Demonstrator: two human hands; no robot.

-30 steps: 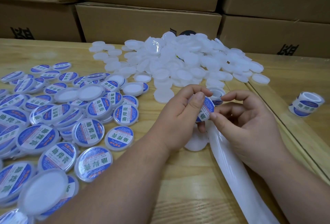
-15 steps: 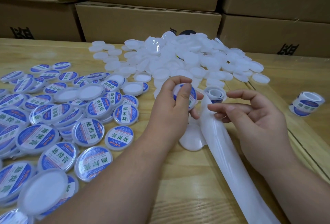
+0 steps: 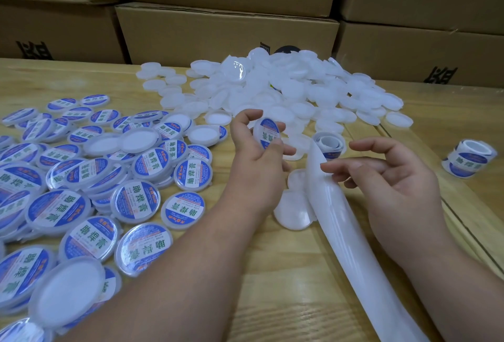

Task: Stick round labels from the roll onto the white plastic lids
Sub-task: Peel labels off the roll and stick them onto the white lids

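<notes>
With the left hand [image 3: 253, 159] fingers pinching a freshly labelled round white plastic lid [image 3: 266, 132] and the right hand [image 3: 392, 178] fingers spread empty, many blue-labelled lids [image 3: 90, 178] lay left of them, while a large heap of bare white lids [image 3: 286, 90] beyond still awaited labels.

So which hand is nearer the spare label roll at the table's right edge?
Right. The right hand lies just left of the spare label roll; the left hand is farther left, holding a labelled lid.
</notes>
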